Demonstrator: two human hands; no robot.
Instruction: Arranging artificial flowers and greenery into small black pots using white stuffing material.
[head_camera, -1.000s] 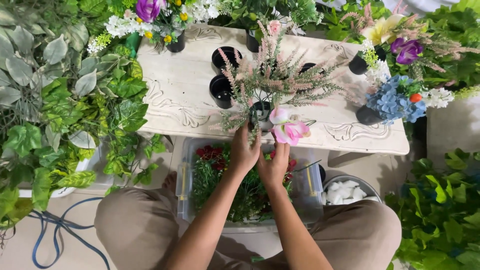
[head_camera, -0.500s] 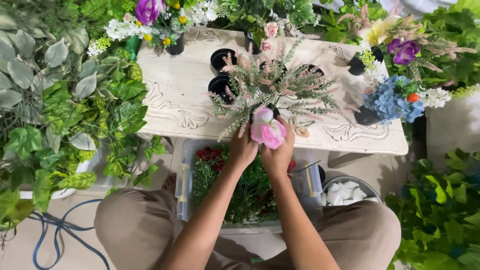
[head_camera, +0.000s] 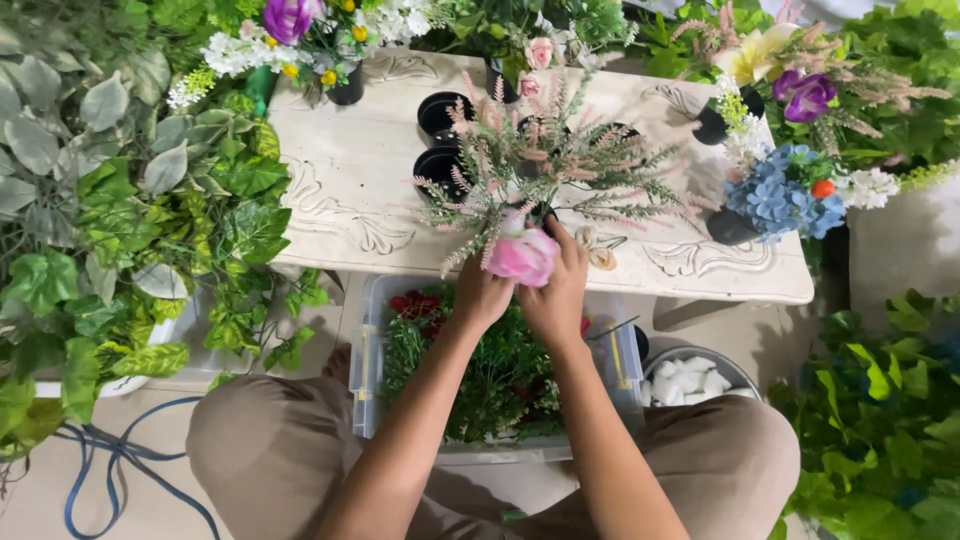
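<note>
A pink artificial flower (head_camera: 522, 256) sits between my two hands at the near edge of the white carved table (head_camera: 340, 190). My left hand (head_camera: 482, 293) and my right hand (head_camera: 562, 290) both grip it from below. Just beyond the flower stands a small black pot (head_camera: 543, 214) filled with feathery pink and green sprigs (head_camera: 545, 160), which spread out over the table. The flower's stem is hidden behind my fingers and the sprigs.
Empty black pots (head_camera: 440, 165) stand mid-table. A blue hydrangea arrangement (head_camera: 785, 195) sits at the right, purple and white flowers (head_camera: 290, 30) at the back left. Below the table are a clear bin of greenery (head_camera: 480, 375) and a bowl of white stones (head_camera: 690, 380). Leafy plants (head_camera: 110, 220) crowd both sides.
Both hands have lifted the pink flower up and away from me, from over the bin to the base of the sprigs in the black pot.
</note>
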